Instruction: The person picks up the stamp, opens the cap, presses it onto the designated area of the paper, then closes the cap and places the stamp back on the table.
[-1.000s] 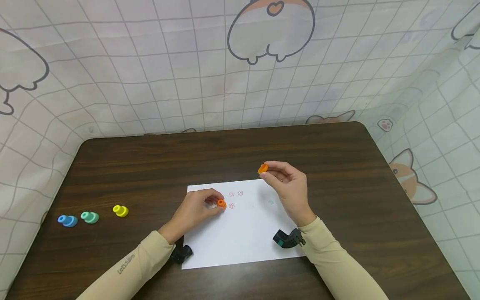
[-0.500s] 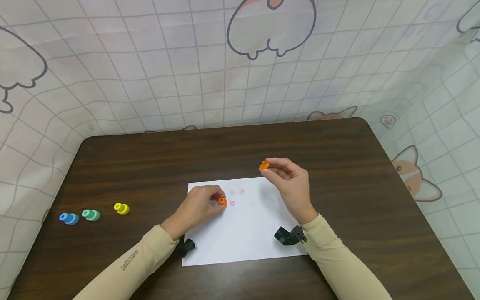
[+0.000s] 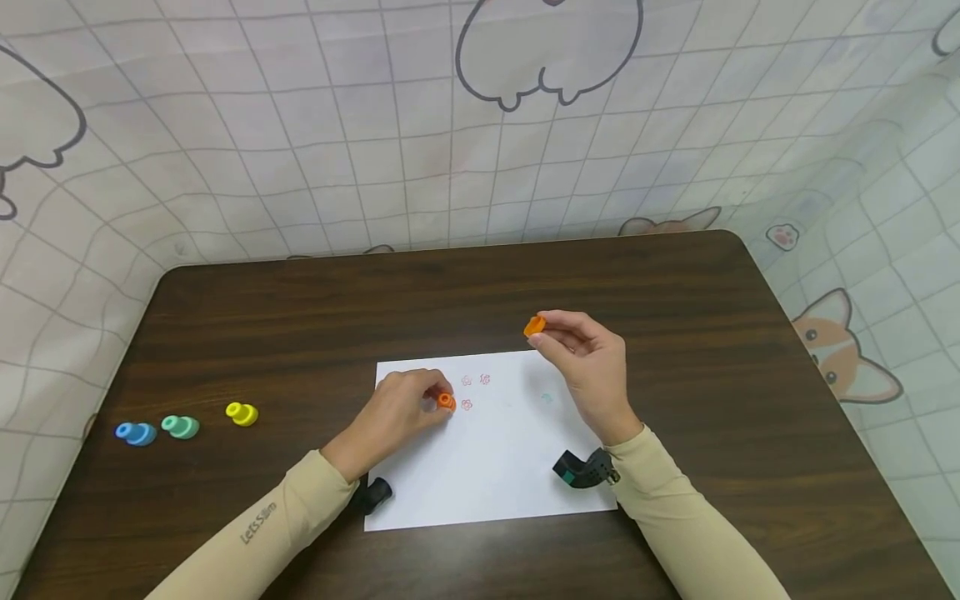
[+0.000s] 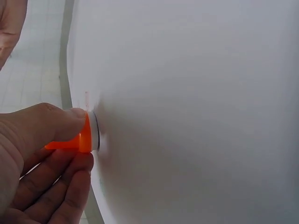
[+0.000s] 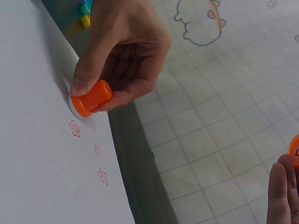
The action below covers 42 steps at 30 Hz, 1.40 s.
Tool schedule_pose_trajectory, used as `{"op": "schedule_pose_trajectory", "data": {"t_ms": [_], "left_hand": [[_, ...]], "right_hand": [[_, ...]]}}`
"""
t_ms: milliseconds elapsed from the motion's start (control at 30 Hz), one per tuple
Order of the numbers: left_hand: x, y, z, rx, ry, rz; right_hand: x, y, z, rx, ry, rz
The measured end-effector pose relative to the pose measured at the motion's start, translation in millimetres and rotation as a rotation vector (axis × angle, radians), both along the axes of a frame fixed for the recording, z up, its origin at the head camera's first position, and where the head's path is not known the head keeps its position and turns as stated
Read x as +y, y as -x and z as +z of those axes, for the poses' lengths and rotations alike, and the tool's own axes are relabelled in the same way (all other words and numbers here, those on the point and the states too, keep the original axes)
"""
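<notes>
My left hand [image 3: 401,408] pinches an orange stamp [image 5: 96,98] between thumb and fingers. The stamp's pale base [image 4: 95,130] is down at the white paper [image 3: 487,475], apparently touching it. Beside it are small red printed marks, one of them a flower [image 5: 74,128]. Held above the paper's far edge, a small orange cap [image 3: 535,326] is pinched between the thumb and fingers of my right hand [image 3: 588,358]. A letter-like mark shows on the cap's end in the right wrist view, where the cap is cut off by the frame.
A blue stamp [image 3: 136,433], a green stamp [image 3: 181,427] and a yellow stamp [image 3: 242,413] stand at the left of the brown table [image 3: 337,308]. A faint green print [image 3: 547,398] lies on the paper near my right wrist. Grid-patterned curtain surrounds the table.
The head view has tilted slightly. My left hand stays by the red marks with the stamp; my right hand, holding the cap, has drifted slightly right and away.
</notes>
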<state>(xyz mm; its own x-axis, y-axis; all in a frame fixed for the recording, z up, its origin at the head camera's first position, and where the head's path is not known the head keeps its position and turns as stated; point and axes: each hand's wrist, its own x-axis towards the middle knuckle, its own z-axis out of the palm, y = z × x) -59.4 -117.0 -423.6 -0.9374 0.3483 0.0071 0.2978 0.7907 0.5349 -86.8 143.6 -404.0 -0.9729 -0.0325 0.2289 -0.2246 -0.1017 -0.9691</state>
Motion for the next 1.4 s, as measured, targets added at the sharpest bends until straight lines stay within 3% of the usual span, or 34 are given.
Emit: {"op": "schedule_pose_trajectory", "data": {"t_ms": [333, 667, 833, 1100, 1400], "left_hand": [[1.9, -0.7, 3.2, 0.003, 0.016, -0.01], [7.2, 2.5, 9.3, 0.023, 0.068, -0.073], [-1.3, 0.6, 18.7, 0.041, -0.004, -0.013], [-13.8, 5.7, 30.0, 0.068, -0.111, 0.063], [-16.9, 5.5, 29.4, 0.029, -0.311, 0.193]], "right_hand": [[2.7, -0.9, 4.7, 0.001, 0.026, 0.004], [3.3, -1.1, 11.4, 0.021, 0.033, 0.003], [2.9, -2.5, 10.9, 0.026, 0.053, 0.021], [2.7, -3.1, 8.3, 0.028, 0.097, 0.053], [5.3, -7.1, 11.4, 0.013, 0.063, 0.049]]}}
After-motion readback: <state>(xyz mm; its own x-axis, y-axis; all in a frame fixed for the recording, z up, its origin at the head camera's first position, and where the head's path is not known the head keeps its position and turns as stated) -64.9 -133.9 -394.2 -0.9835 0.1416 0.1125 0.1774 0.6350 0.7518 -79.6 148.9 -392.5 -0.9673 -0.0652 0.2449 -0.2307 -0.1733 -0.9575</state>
